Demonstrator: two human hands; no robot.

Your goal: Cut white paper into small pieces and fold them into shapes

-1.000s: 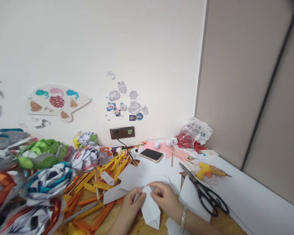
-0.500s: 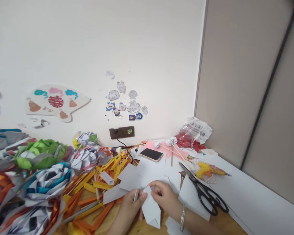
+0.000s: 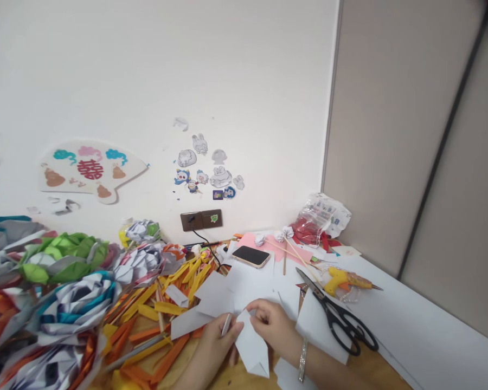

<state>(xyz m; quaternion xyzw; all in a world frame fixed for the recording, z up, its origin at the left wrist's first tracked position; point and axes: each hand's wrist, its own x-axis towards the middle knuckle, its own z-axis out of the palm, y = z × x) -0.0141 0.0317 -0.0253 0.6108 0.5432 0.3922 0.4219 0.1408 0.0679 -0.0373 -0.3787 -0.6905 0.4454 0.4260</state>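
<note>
A folded piece of white paper is between my hands above the wooden table, its pointed tip upward. My left hand grips its left edge with the thumb on the front face; a thin white strip also sticks up between the fingers of this hand. My right hand, a bracelet on its wrist, pinches the paper near the top tip with curled fingers. Loose white sheets lie just beyond the hands. Black-handled scissors rest open to the right of my right hand.
Several folded paper flowers crowd the left side. Orange and yellow paper strips are scattered beside my left hand. A phone lies at the back, near a yellow glue gun, thin sticks and a plastic bag.
The paper's lower end has swung slightly to the right. Both hands keep nearly the same hold, and the view has shifted a little.
</note>
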